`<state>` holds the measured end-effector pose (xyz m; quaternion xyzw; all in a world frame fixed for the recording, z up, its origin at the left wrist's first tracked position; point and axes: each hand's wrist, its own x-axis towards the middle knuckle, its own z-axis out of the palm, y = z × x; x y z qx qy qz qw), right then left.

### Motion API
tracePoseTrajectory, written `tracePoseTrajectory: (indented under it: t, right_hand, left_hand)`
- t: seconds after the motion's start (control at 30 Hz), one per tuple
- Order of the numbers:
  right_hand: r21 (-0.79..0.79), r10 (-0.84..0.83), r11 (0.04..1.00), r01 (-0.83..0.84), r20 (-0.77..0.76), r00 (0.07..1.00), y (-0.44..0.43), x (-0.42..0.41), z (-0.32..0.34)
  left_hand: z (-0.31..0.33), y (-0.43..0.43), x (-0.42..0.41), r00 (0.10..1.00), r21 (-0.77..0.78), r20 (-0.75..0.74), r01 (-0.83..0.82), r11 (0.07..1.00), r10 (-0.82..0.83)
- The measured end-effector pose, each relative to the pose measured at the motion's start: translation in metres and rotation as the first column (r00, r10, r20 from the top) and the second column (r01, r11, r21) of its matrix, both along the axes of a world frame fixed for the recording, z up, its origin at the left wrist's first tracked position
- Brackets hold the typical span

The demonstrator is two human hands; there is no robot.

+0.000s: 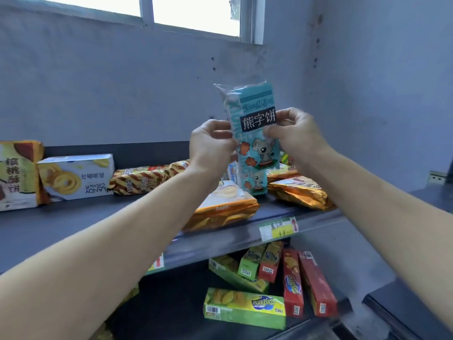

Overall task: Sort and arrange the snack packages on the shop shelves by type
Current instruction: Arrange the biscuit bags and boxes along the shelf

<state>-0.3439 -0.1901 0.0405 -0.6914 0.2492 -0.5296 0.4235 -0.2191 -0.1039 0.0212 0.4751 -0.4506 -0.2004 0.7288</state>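
Note:
A tall teal biscuit packet (pixel 255 148) with a cartoon koala and Chinese lettering stands upright above the top shelf (pixel 61 224). My left hand (pixel 210 146) grips its left edge and my right hand (pixel 294 136) pinches its right edge at mid height. Below it lie an orange-gold biscuit bag (pixel 225 212) at the shelf's front edge and another gold bag (pixel 301 192) to the right. A striped red-gold pack (pixel 142 180) lies behind my left forearm.
At the top shelf's left stand a white cookie box (pixel 76 177) and a yellow walnut-cake pack (pixel 19 175). The lower shelf holds green boxes (pixel 245 307) and red boxes (pixel 316 283). A price tag (pixel 279 228) hangs on the shelf rail. The wall and a window are behind.

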Motion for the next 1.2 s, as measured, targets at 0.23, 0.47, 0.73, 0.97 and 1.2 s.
tracePoseTrajectory:
  t: [0.23,0.47,0.73,0.97,1.2]
  right_hand:
    - [0.064,0.015,0.998,-0.008,-0.107,0.994,-0.068,-0.032,-0.019]
    - [0.156,0.234,0.967,-0.201,-0.229,0.945,-0.094,-0.007,-0.039]
    - [0.087,0.21,0.978,-0.192,-0.465,0.86,-0.115,-0.006,-0.05]
    - [-0.006,0.141,0.986,-0.167,-0.506,0.851,-0.117,-0.006,-0.05]
    - [-0.048,0.057,0.994,-0.1,-0.553,0.831,-0.108,-0.007,-0.046]
  left_hand:
    - [-0.014,-0.059,-0.039,0.998,0.176,-0.011,-0.064,0.982,0.067]
    - [-0.029,-0.071,-0.027,0.961,0.281,0.071,-0.276,0.919,0.267]
    - [-0.044,-0.09,-0.023,0.935,0.42,0.186,-0.354,0.836,0.302]
    - [-0.045,-0.096,-0.023,0.904,0.429,0.269,-0.421,0.799,0.332]
    - [-0.04,-0.091,-0.02,0.902,0.472,0.309,-0.42,0.775,0.3]
